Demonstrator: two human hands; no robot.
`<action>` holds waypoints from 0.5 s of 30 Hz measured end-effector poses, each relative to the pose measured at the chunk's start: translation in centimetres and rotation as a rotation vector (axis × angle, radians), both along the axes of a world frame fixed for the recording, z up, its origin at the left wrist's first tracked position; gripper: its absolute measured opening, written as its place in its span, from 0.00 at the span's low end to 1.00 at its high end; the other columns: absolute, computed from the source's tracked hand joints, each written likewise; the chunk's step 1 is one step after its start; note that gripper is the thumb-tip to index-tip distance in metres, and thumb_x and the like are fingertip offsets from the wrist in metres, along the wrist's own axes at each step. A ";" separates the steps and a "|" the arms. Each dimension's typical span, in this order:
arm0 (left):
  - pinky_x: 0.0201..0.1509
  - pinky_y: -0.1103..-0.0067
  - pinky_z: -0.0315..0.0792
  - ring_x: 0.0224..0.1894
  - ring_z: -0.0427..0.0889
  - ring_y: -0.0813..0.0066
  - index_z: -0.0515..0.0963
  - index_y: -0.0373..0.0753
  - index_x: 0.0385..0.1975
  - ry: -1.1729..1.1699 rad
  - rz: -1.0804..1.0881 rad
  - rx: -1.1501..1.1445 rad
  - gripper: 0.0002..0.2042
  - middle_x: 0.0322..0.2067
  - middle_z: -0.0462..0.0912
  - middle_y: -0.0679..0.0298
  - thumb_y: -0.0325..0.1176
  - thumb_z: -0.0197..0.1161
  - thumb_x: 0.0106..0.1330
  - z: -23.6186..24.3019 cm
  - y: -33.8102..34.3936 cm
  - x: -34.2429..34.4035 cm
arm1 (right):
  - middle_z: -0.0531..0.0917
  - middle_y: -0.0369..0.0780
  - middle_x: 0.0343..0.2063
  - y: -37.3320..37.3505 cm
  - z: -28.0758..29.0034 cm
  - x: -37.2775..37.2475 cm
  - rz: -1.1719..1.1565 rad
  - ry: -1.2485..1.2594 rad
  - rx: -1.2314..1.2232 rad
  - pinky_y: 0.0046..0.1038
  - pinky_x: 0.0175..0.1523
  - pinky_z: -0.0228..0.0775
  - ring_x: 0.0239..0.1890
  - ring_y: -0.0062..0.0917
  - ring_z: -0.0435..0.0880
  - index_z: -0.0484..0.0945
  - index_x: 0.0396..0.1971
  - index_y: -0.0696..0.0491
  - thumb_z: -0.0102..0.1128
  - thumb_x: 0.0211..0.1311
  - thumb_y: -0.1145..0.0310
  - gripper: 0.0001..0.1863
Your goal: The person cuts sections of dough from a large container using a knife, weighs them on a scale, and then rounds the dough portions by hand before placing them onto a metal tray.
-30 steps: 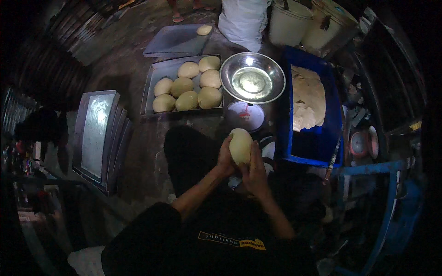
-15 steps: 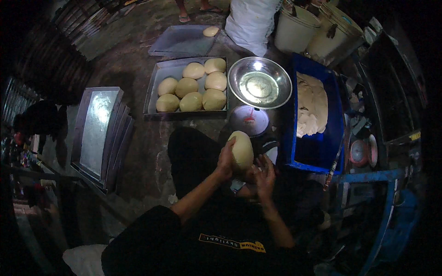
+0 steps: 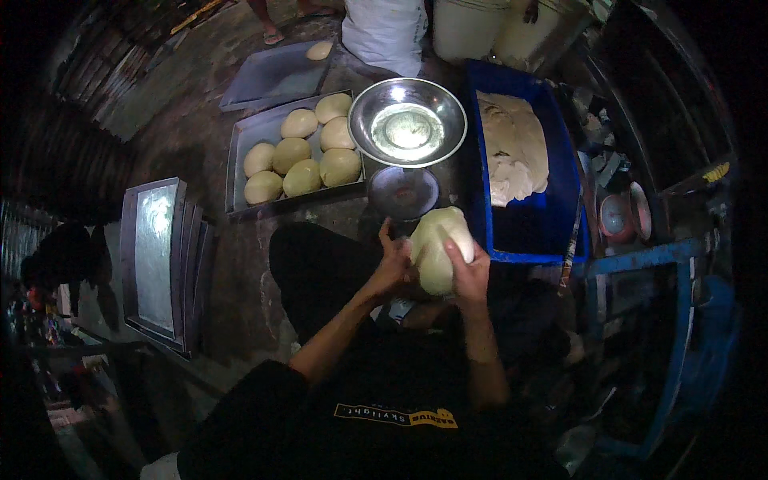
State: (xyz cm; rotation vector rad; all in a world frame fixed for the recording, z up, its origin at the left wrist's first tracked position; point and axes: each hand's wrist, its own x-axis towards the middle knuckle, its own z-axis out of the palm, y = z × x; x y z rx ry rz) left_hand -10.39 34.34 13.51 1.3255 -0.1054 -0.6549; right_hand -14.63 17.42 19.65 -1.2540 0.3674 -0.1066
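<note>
A pale ball of dough (image 3: 434, 248) is between my hands in front of the scale (image 3: 404, 192). My right hand (image 3: 472, 268) grips its right side, thumb pressed into it. My left hand (image 3: 392, 260) is at its left side, fingers apart, index raised. Behind the scale's dial is a shiny steel bowl (image 3: 368, 120). To its left, a metal tray (image 3: 236, 180) holds several round dough balls (image 3: 302, 178). On the right, a blue plastic tub (image 3: 532, 248) holds a large slab of dough (image 3: 516, 144).
Stacked metal trays (image 3: 156, 256) lie left, another tray (image 3: 268, 76) with a small dough piece behind. Farther back are a white sack (image 3: 384, 32), cream buckets (image 3: 468, 28) and someone's feet (image 3: 272, 36). A blue metal frame (image 3: 684, 336) and a pink scale (image 3: 616, 216) are at right.
The dough has moved right and is now stretched irregularly. My right hand has gone from loose fingers to gripping it; my left fingers have come away and spread.
</note>
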 end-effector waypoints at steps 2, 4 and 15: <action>0.69 0.69 0.63 0.65 0.68 0.62 0.58 0.38 0.69 -0.380 0.016 0.159 0.37 0.68 0.58 0.52 0.45 0.66 0.63 1.1 -0.3 0.1 | 0.84 0.42 0.43 -0.4 0.8 0.5 0.174 0.020 -0.244 0.25 0.46 0.75 0.44 0.21 0.82 0.81 0.45 0.62 0.64 0.67 0.58 0.20; 0.68 0.69 0.62 0.66 0.65 0.62 0.59 0.38 0.69 -0.756 0.058 0.245 0.44 0.68 0.58 0.53 0.44 0.75 0.54 4.2 -0.6 -0.5 | 0.84 0.40 0.43 -1.1 0.8 0.5 0.396 0.085 -0.464 0.23 0.48 0.74 0.44 0.19 0.81 0.81 0.45 0.61 0.62 0.68 0.57 0.20; 0.48 0.76 0.76 0.42 0.82 0.73 0.78 0.32 0.50 0.245 0.474 -0.247 0.22 0.42 0.83 0.61 0.46 0.61 0.69 6.2 1.6 -0.5 | 0.65 0.46 0.62 1.6 -2.8 2.3 0.179 0.087 -0.074 0.34 0.65 0.62 0.63 0.33 0.67 0.55 0.70 0.43 0.55 0.71 0.60 0.31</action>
